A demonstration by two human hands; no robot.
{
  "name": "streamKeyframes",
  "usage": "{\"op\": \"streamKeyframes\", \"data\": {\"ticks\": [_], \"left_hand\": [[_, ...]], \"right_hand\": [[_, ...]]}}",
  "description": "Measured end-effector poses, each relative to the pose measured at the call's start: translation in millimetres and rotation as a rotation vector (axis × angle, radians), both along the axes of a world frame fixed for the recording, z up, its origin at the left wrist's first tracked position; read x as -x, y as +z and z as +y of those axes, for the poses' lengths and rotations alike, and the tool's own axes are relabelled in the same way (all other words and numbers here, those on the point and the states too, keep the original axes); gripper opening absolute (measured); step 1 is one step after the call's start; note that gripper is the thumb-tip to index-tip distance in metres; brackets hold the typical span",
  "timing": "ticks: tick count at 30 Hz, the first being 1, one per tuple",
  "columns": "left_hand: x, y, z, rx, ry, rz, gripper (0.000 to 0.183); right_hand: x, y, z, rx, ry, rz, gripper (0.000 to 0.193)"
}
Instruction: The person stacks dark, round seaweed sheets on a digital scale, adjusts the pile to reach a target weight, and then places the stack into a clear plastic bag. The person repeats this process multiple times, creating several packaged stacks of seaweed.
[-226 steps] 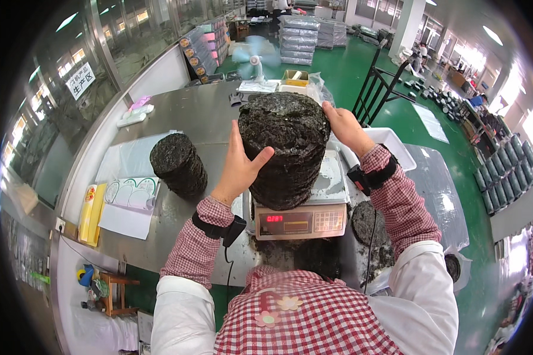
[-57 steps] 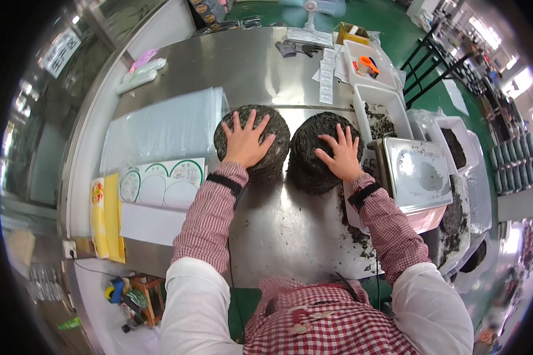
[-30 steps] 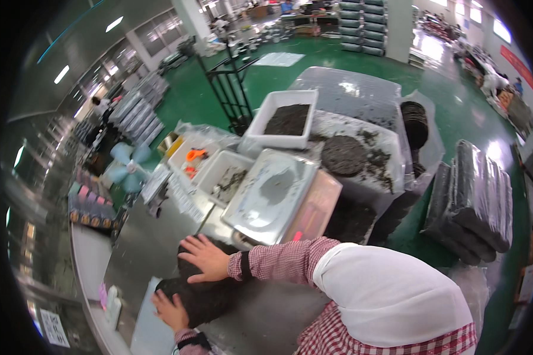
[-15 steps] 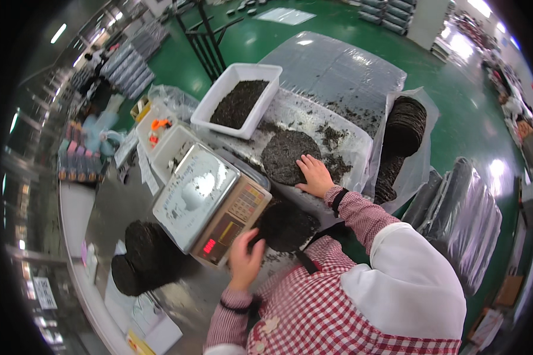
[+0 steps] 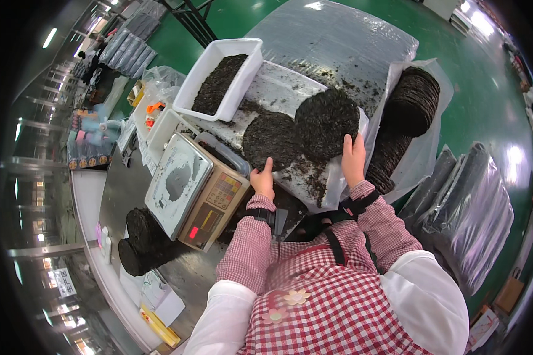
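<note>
My left hand [image 5: 263, 179] is at the near edge of a dark, round cake of what looks like dried seaweed [image 5: 267, 141], a finger over its rim. That cake is just right of the scale [image 5: 210, 212], over a plastic-covered surface strewn with crumbs. In my right hand [image 5: 353, 158] is a second round seaweed cake [image 5: 327, 121], gripped by its lower right edge and tilted up beside the first. The right thumb and fingertips show on the near side; the rest of that grip is hidden behind the cake.
A white tub [image 5: 253, 72] of loose dark seaweed stands beyond the scale. To the right, a clear bag [image 5: 437, 112] holds stacked round cakes [image 5: 417, 97]. More dark cakes [image 5: 145, 234] lie left of the scale. Wrapped silver bundles [image 5: 471, 207] stand at far right.
My left hand has moved from beside the scale up to the left cake. My right hand has shifted right and now holds a cake raised at its edge. The view has shifted slightly.
</note>
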State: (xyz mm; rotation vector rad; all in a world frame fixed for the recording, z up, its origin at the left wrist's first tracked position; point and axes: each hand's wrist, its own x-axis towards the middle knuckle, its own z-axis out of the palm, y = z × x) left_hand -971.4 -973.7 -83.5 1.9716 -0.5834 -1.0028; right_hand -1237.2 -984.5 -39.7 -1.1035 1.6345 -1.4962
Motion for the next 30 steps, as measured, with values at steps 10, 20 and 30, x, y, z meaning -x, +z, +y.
{"op": "streamKeyframes", "data": {"ticks": [10, 20, 30], "left_hand": [[69, 78, -3, 0.883, -0.282, -0.276, 0.025], [99, 57, 33, 0.453, -1.336, -0.966, 0.061], [94, 82, 28, 0.583, -1.243, -0.829, 0.063]], "right_hand": [[59, 9, 30, -0.35, -0.006, 0.302, 0.047], [146, -29, 87, -0.478, 0.557, 0.684, 0.12], [204, -53, 84, -0.571, 0.283, 0.39, 0.078]]}}
